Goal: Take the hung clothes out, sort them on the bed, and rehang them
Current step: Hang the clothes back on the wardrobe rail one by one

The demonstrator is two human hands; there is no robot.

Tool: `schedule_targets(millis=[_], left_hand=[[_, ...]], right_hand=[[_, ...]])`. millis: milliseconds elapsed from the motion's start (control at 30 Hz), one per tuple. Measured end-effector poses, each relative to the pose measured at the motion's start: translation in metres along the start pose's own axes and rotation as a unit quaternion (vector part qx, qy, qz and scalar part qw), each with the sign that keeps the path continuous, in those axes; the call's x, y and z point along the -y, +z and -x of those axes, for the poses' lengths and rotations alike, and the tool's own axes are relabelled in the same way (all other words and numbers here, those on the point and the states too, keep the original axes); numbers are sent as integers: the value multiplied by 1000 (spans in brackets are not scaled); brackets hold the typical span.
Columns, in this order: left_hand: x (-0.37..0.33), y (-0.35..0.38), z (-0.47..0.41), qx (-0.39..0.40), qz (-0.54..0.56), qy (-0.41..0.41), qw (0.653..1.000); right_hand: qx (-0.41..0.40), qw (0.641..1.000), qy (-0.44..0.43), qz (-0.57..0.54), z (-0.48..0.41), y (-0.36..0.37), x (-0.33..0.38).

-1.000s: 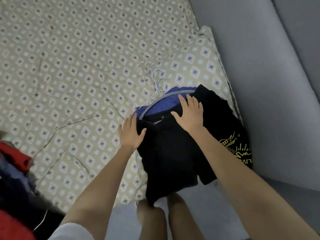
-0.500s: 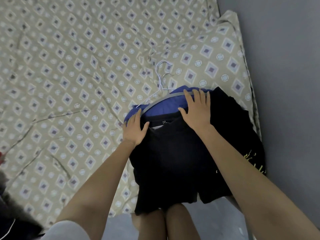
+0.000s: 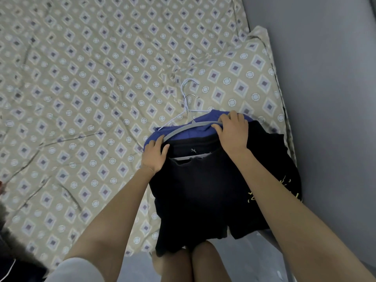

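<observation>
A black garment (image 3: 203, 196) with a yellow print on its right side lies on a grey hanger (image 3: 189, 128) at the bed's near right corner. Under it is a blue garment (image 3: 183, 134) on a thin white hanger (image 3: 184, 88). My right hand (image 3: 234, 135) grips the grey hanger's right shoulder, fingers curled over its top edge. At the hanger's left end, my left hand (image 3: 155, 157) rests with fairly straight fingers and the thumb on the black cloth. The black garment's hem hangs off the bed over my legs.
The bed's patterned beige sheet (image 3: 81, 78) stretches far to the left and back. A grey wall (image 3: 329, 88) runs close along the bed's right side. A dark pile of clothes (image 3: 8, 245) sits at the lower left edge. My legs (image 3: 183, 265) stand against the bed.
My right hand went from lying flat on the black garment to curling its fingers over the grey hanger's top. The view shifted right, and the red clothes at the left dropped out.
</observation>
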State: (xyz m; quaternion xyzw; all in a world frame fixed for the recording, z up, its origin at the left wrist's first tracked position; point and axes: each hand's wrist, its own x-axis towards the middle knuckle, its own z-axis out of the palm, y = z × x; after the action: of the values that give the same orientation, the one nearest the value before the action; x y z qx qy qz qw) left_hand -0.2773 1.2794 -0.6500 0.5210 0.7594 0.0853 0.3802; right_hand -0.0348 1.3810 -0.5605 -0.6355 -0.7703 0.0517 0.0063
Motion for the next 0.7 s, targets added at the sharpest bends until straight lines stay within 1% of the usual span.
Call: schedule_targets(millis=[167, 267, 367, 467, 567, 700], left_hand=[[-13, -47, 33, -38, -9, 32, 999], [-21, -76, 51, -66, -16, 64, 996], [-32, -102, 69, -92, -10, 108, 990], [-45, -125, 86, -98, -17, 140, 985], [-55, -144, 103, -102, -13, 195, 975], [-68, -161, 127, -92, -1, 247, 965]], right_hand=[[48, 997, 31, -53, 22, -42, 5], [49, 994, 27, -92, 40, -71, 7], [53, 990, 41, -121, 57, -102, 12], [31, 988, 71, -133, 75, -132, 20], [-12, 983, 112, -145, 100, -161, 27], [-51, 971, 174, -158, 145, -196, 37]])
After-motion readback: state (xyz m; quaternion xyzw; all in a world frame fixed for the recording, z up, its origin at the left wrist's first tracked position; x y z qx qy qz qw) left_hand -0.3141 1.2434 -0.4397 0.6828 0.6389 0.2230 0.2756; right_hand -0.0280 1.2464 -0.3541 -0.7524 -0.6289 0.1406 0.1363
